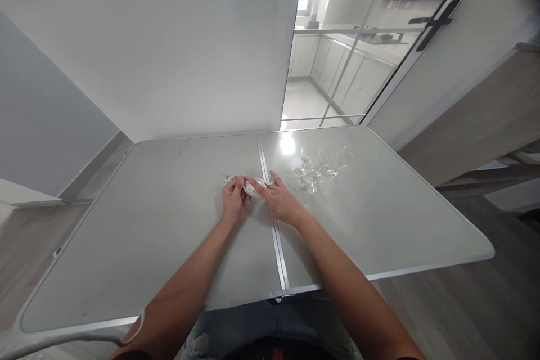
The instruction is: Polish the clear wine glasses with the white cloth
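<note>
A clear stemmed glass (227,178) lies nearly sideways in my hands, just above the middle of the table. My left hand (233,196) pinches it near its left end, with fingers closed. White material (255,186), like a cloth or tissue, is around the glass's right part. My right hand (282,201) has its fingers on this white material, one finger raised. The fingers hide much of the glass, so its exact shape is unclear. To the right of my hands, several clear stemmed glasses (311,185) stand grouped close together on the table.
The pale folding table (160,225) has a metal seam (276,247) across its middle. A white wall (169,45) rises behind it, beside a glass door (350,56). A white cable (84,337) passes by the front left edge, close to my left forearm.
</note>
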`<state>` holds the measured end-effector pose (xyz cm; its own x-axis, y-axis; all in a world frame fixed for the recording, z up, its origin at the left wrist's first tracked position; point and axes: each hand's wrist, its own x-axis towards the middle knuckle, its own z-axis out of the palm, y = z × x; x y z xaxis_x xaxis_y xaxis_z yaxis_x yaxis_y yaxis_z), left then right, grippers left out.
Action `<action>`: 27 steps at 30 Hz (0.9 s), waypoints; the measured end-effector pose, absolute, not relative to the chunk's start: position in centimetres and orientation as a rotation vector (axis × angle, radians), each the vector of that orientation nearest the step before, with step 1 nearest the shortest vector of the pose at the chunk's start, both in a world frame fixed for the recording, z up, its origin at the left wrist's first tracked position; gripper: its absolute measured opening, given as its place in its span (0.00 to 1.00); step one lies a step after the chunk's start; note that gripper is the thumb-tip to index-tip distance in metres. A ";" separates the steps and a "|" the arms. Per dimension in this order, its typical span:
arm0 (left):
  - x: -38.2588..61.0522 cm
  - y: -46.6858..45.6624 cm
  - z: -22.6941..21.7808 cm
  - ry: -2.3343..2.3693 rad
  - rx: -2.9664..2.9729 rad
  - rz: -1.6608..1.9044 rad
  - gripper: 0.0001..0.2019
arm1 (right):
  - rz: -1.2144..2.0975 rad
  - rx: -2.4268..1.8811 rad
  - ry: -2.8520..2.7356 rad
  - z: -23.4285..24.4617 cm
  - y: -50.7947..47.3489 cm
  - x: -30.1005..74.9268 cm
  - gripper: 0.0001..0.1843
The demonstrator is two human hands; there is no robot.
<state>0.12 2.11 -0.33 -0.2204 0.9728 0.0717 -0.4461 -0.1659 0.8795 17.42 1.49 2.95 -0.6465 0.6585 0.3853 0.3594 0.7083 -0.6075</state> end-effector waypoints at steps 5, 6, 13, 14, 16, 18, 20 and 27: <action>0.1 2.0 0.1 0.844 0.832 1.601 0.17 | 1.499 -0.717 -1.465 3.2 1.1 17.2 0.44; 0.1 2.0 0.3 0.818 0.819 1.595 0.17 | 1.633 -0.679 -1.287 3.3 1.1 17.2 0.44; 0.0 1.8 0.9 0.753 0.779 1.592 0.16 | 1.781 -0.635 -1.041 3.4 0.9 16.6 0.46; 0.0 1.8 0.7 0.768 0.780 1.594 0.17 | 1.698 -0.670 -1.159 3.3 0.8 16.5 0.46; 0.0 1.9 0.4 0.820 0.781 1.605 0.18 | 1.455 -0.746 -1.468 3.0 0.6 16.5 0.47; 0.1 2.1 0.0 0.891 0.791 1.614 0.18 | 1.140 -0.797 -1.834 2.9 0.7 16.6 0.47; 0.1 2.2 -0.2 0.945 0.795 1.615 0.18 | 0.796 -0.820 -2.158 3.0 0.9 16.9 0.47; 0.1 2.2 0.1 0.901 0.762 1.634 0.17 | 0.843 -0.833 -2.135 3.1 0.7 16.7 0.47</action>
